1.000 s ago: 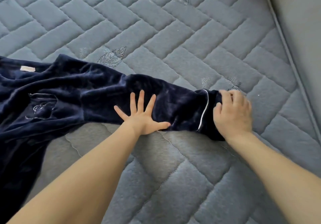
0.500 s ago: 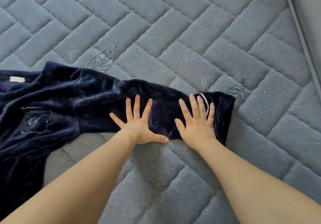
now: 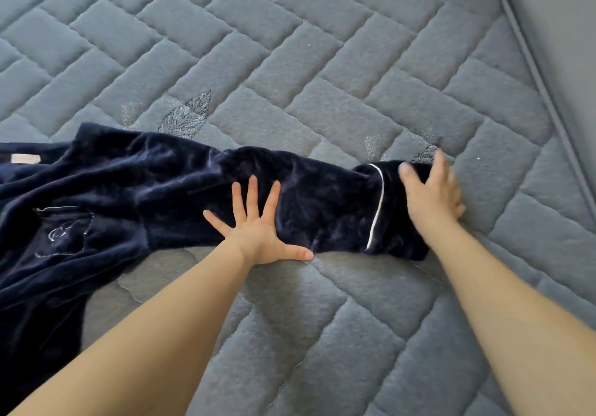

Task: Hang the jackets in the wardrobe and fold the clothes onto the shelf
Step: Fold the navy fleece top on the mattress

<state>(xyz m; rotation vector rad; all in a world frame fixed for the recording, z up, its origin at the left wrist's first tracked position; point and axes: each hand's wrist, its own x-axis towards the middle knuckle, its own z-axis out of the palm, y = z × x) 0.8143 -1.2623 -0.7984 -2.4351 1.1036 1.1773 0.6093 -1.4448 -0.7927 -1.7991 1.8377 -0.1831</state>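
A dark navy plush garment [image 3: 145, 196] lies on the bed, its body at the left edge and one sleeve stretched out to the right. The sleeve ends in a cuff with white piping [image 3: 377, 209]. My left hand [image 3: 258, 231] presses flat on the middle of the sleeve, fingers spread. My right hand [image 3: 432, 196] lies over the cuff's far end, thumb on the fabric and fingers reaching past it onto the bed; it is motion-blurred. A small label and an embroidered chest pocket [image 3: 61, 231] show on the garment's body.
The grey quilted mattress [image 3: 290, 77] fills the view, with leaf embroidery just behind the sleeve. A grey upholstered panel [image 3: 554, 28] rises along the right edge. No wardrobe, hanger or shelf is in view.
My right hand slid right from the sleeve beside my left hand out to the cuff's end. The left hand stayed pressed in place. The sleeve lies straighter.
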